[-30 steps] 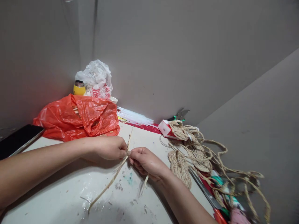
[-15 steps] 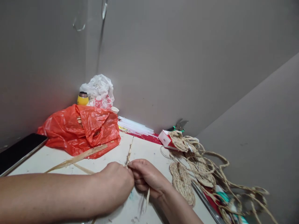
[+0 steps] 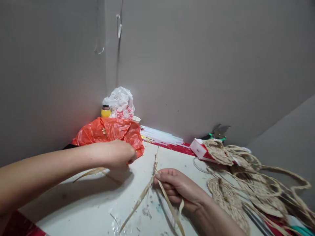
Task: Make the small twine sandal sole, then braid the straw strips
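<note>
My right hand (image 3: 176,187) is closed on a bundle of pale straw strips (image 3: 150,188), pinching them just below their twisted top, which points away from me; loose ends trail toward me over the white table (image 3: 81,209). My left hand (image 3: 118,154) hovers with curled fingers near the orange plastic bag (image 3: 110,134), just above other loose straw strips (image 3: 92,172) lying on the table. I cannot make out whether it grips one.
Behind the orange bag stand a yellow bottle (image 3: 106,111), a white plastic bag (image 3: 121,103) and a small cup (image 3: 136,119). Clear sticks (image 3: 159,135) lie by the wall. At right are a red-white box (image 3: 201,150), green-handled pliers (image 3: 216,132) and braided straw cords (image 3: 246,177).
My left hand has let go of the bundle and moved left and away toward the orange bag. The right hand keeps the strips. The view has swung left.
</note>
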A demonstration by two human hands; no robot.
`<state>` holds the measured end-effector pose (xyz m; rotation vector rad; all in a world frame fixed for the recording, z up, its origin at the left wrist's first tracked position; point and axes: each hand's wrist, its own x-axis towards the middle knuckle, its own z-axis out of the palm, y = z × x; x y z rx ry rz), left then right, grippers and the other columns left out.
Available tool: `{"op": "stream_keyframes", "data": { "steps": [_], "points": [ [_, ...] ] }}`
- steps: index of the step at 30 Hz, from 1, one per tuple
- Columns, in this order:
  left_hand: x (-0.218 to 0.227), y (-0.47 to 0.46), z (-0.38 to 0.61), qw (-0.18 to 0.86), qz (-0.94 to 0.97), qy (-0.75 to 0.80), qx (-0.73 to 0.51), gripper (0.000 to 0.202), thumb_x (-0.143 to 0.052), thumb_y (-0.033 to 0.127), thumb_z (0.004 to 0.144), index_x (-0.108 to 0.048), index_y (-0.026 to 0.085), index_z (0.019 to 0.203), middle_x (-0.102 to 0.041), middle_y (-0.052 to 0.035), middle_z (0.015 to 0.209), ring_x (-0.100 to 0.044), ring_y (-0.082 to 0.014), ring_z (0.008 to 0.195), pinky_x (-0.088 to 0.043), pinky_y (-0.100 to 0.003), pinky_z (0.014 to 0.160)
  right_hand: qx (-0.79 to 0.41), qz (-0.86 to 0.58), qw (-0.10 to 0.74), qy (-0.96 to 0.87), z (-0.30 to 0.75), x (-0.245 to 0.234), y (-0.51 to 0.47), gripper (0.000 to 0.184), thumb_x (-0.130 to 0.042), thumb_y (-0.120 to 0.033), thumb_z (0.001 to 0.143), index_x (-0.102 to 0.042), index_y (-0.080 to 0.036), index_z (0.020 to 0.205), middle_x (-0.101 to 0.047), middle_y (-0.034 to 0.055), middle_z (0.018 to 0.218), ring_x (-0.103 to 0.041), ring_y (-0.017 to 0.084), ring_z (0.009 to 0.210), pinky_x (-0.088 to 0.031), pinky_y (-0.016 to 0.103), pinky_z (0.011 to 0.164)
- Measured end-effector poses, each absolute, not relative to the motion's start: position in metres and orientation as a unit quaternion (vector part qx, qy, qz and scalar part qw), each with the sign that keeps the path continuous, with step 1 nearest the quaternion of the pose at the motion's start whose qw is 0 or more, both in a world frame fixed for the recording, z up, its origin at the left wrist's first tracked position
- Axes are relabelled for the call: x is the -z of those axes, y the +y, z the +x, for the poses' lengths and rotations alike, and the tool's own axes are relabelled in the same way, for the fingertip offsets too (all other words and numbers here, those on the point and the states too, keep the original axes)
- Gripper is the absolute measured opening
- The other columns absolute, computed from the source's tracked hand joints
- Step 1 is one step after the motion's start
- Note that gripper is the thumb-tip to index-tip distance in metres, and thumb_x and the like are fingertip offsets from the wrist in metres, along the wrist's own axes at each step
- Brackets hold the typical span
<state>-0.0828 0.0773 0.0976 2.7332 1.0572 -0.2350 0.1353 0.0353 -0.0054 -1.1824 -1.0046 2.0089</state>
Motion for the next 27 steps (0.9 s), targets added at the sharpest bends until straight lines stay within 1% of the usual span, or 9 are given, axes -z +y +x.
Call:
{"op": "stream_keyframes", "data": {
  "steps": [2,6,11,13,15,17,19,23,27],
  "points": [
    [-0.078,0.077,-0.094,0.119,0.918,0.362,0.111,0.002,-0.064,0.021,0.063,-0.063,0.020,0.063,-0.059,-0.0026,0.059,-0.046,-0.0149,0.050,-0.026,-0.026,0.048,-0.760,-0.438,0.297,-0.377,0.136,0.006,0.036,0.025,-0.071,-0.033,0.067,-0.058,-0.012,0.066,-0.024,-0.0137,0.041,-0.009,0.000,0.035,-0.004,0.017,0.032],
    [-0.043,0.064,-0.110,0.159,0.924,0.335,0.090,0.009,-0.057,0.013,0.067,-0.063,0.020,0.070,-0.064,-0.0052,0.073,-0.054,-0.0171,0.059,-0.032,-0.025,0.051,-0.761,-0.433,0.301,-0.378,0.136,0.006,0.036,0.025,-0.071,-0.033,0.068,-0.057,-0.012,0.066,-0.025,-0.0135,0.042,-0.010,0.000,0.035,-0.005,0.017,0.032],
    [-0.042,0.061,-0.111,0.232,0.915,0.331,0.005,0.011,-0.053,0.012,0.071,-0.062,0.018,0.068,-0.065,-0.0043,0.071,-0.055,-0.0149,0.064,-0.037,-0.024,0.060,-0.764,-0.422,0.310,-0.377,0.137,0.005,0.037,0.025,-0.071,-0.032,0.068,-0.058,-0.011,0.067,-0.025,-0.0135,0.042,-0.010,0.000,0.035,-0.005,0.016,0.032],
    [-0.051,0.064,-0.106,0.325,0.875,0.353,-0.062,0.007,-0.053,0.018,0.075,-0.060,0.017,0.072,-0.065,-0.0038,0.076,-0.056,-0.0140,0.067,-0.038,-0.023,0.061,-0.766,-0.417,0.312,-0.376,0.138,0.004,0.037,0.023,-0.071,-0.031,0.069,-0.059,-0.011,0.068,-0.025,-0.0134,0.041,-0.010,0.000,0.035,-0.005,0.016,0.032],
    [-0.057,0.066,-0.098,0.472,0.796,0.361,-0.118,0.007,-0.054,0.023,0.076,-0.055,0.017,0.076,-0.065,-0.0028,0.076,-0.057,-0.0128,0.066,-0.040,-0.023,0.060,-0.770,-0.409,0.314,-0.376,0.139,0.004,0.038,0.022,-0.071,-0.030,0.070,-0.060,-0.010,0.069,-0.025,-0.0135,0.041,-0.010,0.000,0.035,-0.005,0.016,0.032],
    [-0.054,0.067,-0.087,0.604,0.696,0.356,-0.158,0.014,-0.059,0.027,0.073,-0.050,0.017,0.079,-0.065,-0.0020,0.071,-0.058,-0.0120,0.061,-0.042,-0.023,0.058,-0.773,-0.402,0.316,-0.376,0.139,0.004,0.037,0.022,-0.071,-0.029,0.070,-0.060,-0.010,0.070,-0.026,-0.0134,0.042,-0.011,0.000,0.035,-0.005,0.016,0.032],
    [-0.043,0.068,-0.074,0.668,0.627,0.357,-0.182,0.023,-0.064,0.029,0.069,-0.049,0.017,0.082,-0.065,-0.0012,0.066,-0.057,-0.0116,0.054,-0.043,-0.025,0.055,-0.773,-0.400,0.319,-0.376,0.139,0.003,0.037,0.022,-0.071,-0.029,0.070,-0.060,-0.010,0.071,-0.027,-0.0133,0.041,-0.011,0.000,0.035,-0.005,0.016,0.032],
    [-0.018,0.067,-0.052,0.688,0.578,0.384,-0.212,0.026,-0.068,0.033,0.064,-0.053,0.015,0.074,-0.062,0.0002,0.058,-0.054,-0.0104,0.048,-0.043,-0.025,0.052,-0.768,-0.406,0.318,-0.380,0.138,0.003,0.037,0.022,-0.071,-0.030,0.069,-0.059,-0.011,0.071,-0.028,-0.0130,0.041,-0.011,0.000,0.034,-0.005,0.016,0.032],
    [-0.007,0.065,-0.041,0.657,0.569,0.411,-0.276,0.020,-0.069,0.028,0.062,-0.056,0.013,0.068,-0.059,0.0025,0.056,-0.047,-0.0068,0.047,-0.036,-0.020,0.050,-0.766,-0.400,0.317,-0.391,0.139,0.001,0.037,0.023,-0.071,-0.031,0.070,-0.059,-0.012,0.071,-0.026,-0.0132,0.042,-0.011,0.000,0.035,-0.005,0.016,0.033]
  ]
}}
